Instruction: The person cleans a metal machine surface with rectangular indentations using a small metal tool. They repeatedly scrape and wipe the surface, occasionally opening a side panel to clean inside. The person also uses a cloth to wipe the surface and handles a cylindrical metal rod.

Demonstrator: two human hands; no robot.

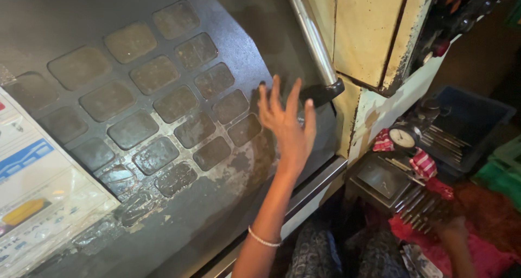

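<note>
Your left hand is raised with its 5 fingers spread and nothing in its grasp, hovering just in front of the dark machine door with its grid of grimy window panes, close below the black end of the steel handle bar. Your right hand rests low at the right on a bundle of metal rods over red cloth; you cannot tell whether it grips them. Near it sit a dial gauge and a blue bin.
</note>
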